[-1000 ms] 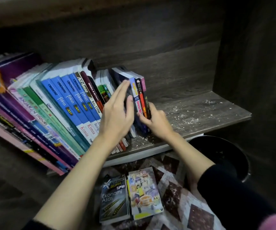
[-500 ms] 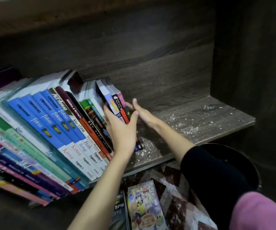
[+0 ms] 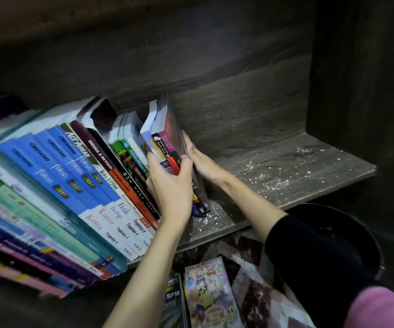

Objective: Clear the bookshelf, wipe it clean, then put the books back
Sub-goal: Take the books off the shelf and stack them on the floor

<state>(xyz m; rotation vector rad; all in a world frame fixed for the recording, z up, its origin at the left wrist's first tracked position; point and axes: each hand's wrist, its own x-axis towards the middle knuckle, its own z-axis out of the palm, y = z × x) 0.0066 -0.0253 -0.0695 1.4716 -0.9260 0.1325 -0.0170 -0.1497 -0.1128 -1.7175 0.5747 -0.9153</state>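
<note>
Clutch of dark, pink-spined paperbacks (image 3: pixel 167 147), row's right end on the dusty grey wooden shelf (image 3: pixel 298 171): your left hand (image 3: pixel 172 185) pinches the spines, your right hand (image 3: pixel 200 162) presses the cover with straight, closed fingers; lifted out, the leaning blue textbooks (image 3: pixel 72 176) may slump.

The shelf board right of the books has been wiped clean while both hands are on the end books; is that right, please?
Not quite: the head view shows the shelf board strewn with white specks, not wiped. The left hand and right hand are on the end books.
</note>
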